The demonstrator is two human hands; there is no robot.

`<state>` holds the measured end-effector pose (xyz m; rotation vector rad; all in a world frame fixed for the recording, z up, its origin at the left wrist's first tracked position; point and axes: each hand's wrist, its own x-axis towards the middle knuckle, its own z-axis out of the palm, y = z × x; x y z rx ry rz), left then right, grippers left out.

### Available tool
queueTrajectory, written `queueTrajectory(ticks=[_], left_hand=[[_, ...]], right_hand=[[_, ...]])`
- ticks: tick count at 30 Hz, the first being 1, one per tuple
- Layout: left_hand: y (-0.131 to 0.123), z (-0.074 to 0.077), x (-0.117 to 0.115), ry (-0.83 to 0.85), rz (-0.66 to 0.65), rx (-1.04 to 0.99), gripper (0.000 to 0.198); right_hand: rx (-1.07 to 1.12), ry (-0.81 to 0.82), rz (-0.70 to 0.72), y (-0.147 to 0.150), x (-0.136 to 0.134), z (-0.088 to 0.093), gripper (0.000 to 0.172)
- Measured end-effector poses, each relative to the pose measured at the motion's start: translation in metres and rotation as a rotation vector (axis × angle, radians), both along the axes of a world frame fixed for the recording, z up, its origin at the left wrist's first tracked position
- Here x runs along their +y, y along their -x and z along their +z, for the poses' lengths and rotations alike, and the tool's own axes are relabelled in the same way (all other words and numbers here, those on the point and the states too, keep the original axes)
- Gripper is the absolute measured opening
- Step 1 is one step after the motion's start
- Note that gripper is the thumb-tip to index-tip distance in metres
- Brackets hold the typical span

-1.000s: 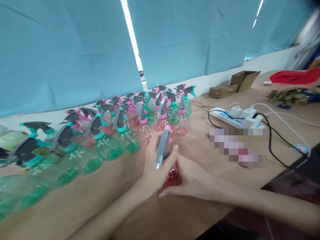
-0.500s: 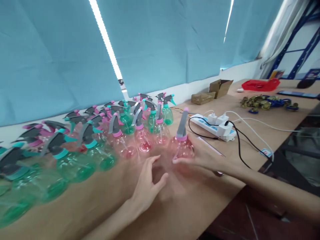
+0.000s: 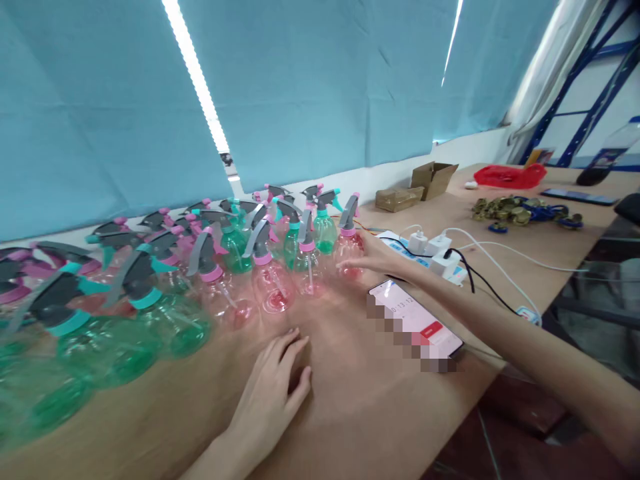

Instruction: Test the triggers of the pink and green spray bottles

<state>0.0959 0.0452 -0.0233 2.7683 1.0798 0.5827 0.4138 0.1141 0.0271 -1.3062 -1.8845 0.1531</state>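
Observation:
A pink spray bottle [image 3: 349, 248] with a grey and pink trigger head stands upright at the right end of the bottle group. My right hand [image 3: 375, 255] reaches across and is closed around its lower body from the right. Nearer to me, my left hand [image 3: 273, 380] is at the brown tabletop, fingers apart and slightly bent, holding nothing. Closest beyond it are another pink spray bottle [image 3: 273, 288] and a green spray bottle [image 3: 173, 327]. Many more pink and green bottles crowd the left side, partly hiding one another.
A phone [image 3: 415, 320] with a lit screen lies below my right forearm. Behind that arm sits a power strip [image 3: 395, 245] with white chargers and cables. Farther back are cardboard boxes [image 3: 400, 199], brass-coloured pieces [image 3: 510, 210] and a red bag [image 3: 510, 176].
My right hand has carried the pink spray bottle away from me, beside the other bottles, uncovering the phone. My left hand has drawn back toward me. The view has shifted slightly.

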Motion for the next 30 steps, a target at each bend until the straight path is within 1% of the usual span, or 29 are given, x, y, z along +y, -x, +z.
queueTrajectory(ticks=[4, 7, 9, 10, 12, 13, 14, 15, 16, 17, 18, 20, 22, 24, 26, 28, 30], left_hand=[[0.000, -0.002, -0.001, -0.022, -0.014, 0.042, 0.037], [-0.001, -0.001, -0.002, -0.016, -0.022, 0.045, 0.038], [-0.001, 0.000, -0.002, -0.001, -0.026, 0.030, 0.038], [-0.002, 0.000, -0.003, 0.010, -0.028, 0.018, 0.037], [0.000, 0.000, -0.005, 0.036, -0.038, -0.009, 0.037], [0.002, 0.000, -0.007, 0.053, -0.046, -0.021, 0.037], [0.005, 0.001, -0.009, 0.070, -0.056, -0.033, 0.037], [0.011, 0.001, -0.013, 0.085, -0.069, -0.044, 0.036], [0.018, 0.002, -0.017, 0.097, -0.081, -0.057, 0.037], [0.027, 0.003, -0.021, 0.104, -0.090, -0.073, 0.036], [0.038, 0.005, -0.026, 0.108, -0.092, -0.091, 0.036], [0.066, 0.010, -0.037, 0.105, -0.065, -0.133, 0.034], [0.100, 0.017, -0.048, 0.093, 0.004, -0.174, 0.032], [0.140, 0.025, -0.059, 0.069, 0.104, -0.211, 0.030], [0.183, 0.031, -0.070, 0.049, 0.233, -0.246, 0.026], [0.228, 0.034, -0.080, 0.045, 0.380, -0.299, 0.024], [0.274, 0.033, -0.087, 0.063, 0.550, -0.447, 0.024]], right_hand=[[-0.005, -0.005, 0.049, 0.003, 0.011, -0.007, 0.064], [-0.022, 0.015, 0.076, 0.003, 0.012, -0.006, 0.066], [-0.042, 0.049, 0.062, 0.003, 0.008, -0.005, 0.072], [-0.053, 0.075, 0.022, 0.003, 0.005, -0.005, 0.077], [-0.072, 0.120, -0.125, 0.007, -0.008, -0.005, 0.089], [-0.078, 0.121, -0.217, 0.010, -0.017, -0.005, 0.093], [-0.076, 0.089, -0.297, 0.015, -0.028, -0.006, 0.094], [-0.086, 0.042, -0.346, 0.022, -0.041, -0.006, 0.091], [-0.089, -0.022, -0.383, 0.032, -0.055, -0.006, 0.084], [-0.086, -0.085, -0.393, 0.043, -0.069, -0.005, 0.078], [-0.079, -0.151, -0.370, 0.056, -0.083, -0.004, 0.073], [-0.065, -0.252, -0.269, 0.088, -0.106, 0.000, 0.052], [-0.116, -0.222, -0.098, 0.126, -0.120, 0.005, 0.035], [-0.156, -0.179, 0.085, 0.168, -0.124, 0.011, 0.023], [-0.191, -0.099, 0.265, 0.213, -0.122, 0.013, 0.019], [-0.218, -0.059, 0.430, 0.259, -0.116, 0.012, 0.019], [-0.235, -0.024, 0.543, 0.304, -0.109, 0.009, 0.020]])
